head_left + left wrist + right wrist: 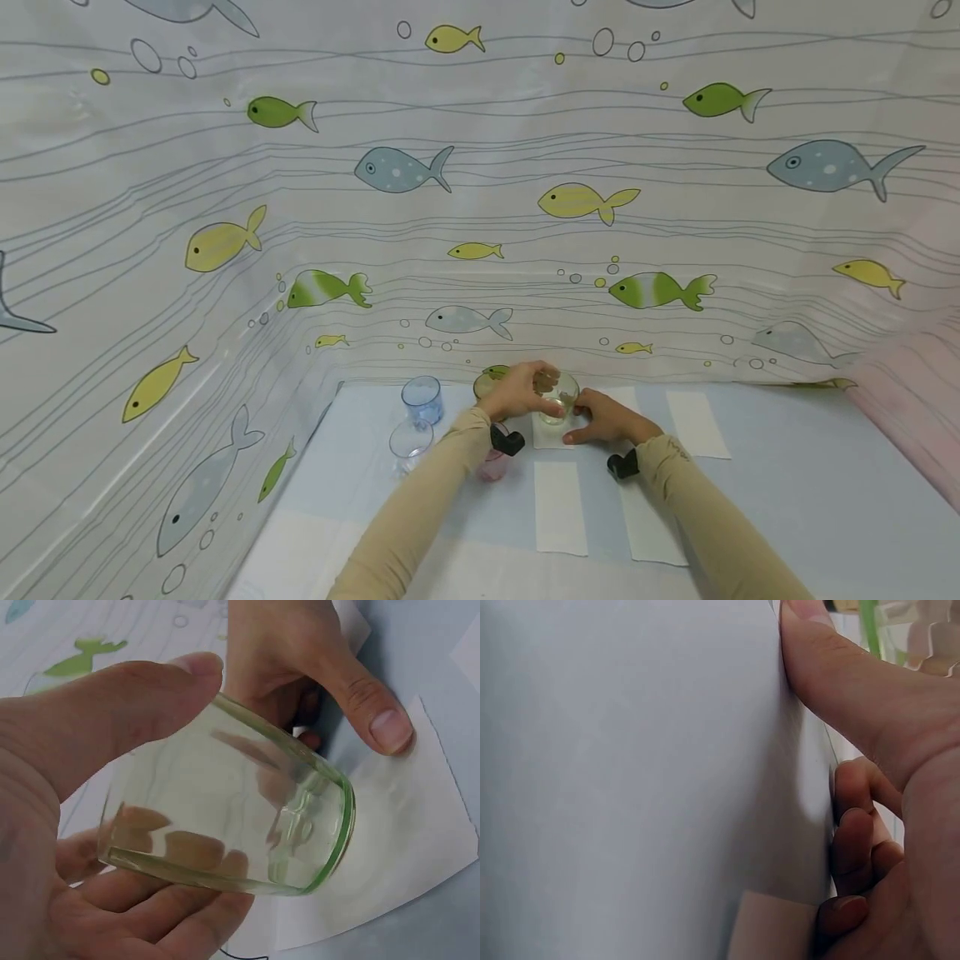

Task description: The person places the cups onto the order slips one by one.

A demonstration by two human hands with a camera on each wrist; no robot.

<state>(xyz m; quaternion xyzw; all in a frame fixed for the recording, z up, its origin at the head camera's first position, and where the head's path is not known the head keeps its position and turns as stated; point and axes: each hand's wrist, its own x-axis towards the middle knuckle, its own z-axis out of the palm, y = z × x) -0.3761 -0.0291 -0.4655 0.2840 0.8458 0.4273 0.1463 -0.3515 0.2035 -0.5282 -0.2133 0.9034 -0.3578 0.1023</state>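
Observation:
A pale green glass is tilted in my left hand, which grips it with the thumb on one side and fingers on the other. Its thick base points toward a white paper piece on the table. Close beside the glass is my right hand, low on the table, with its thumb spread and touching down at the paper. The right hand's other fingers bend loosely against the table surface and hold nothing visible.
Left of the hands stand a blue glass, a clear glass, an amber glass and a pink glass, the last two partly hidden by the left arm. More paper pieces lie nearby. A fish-print curtain borders the table.

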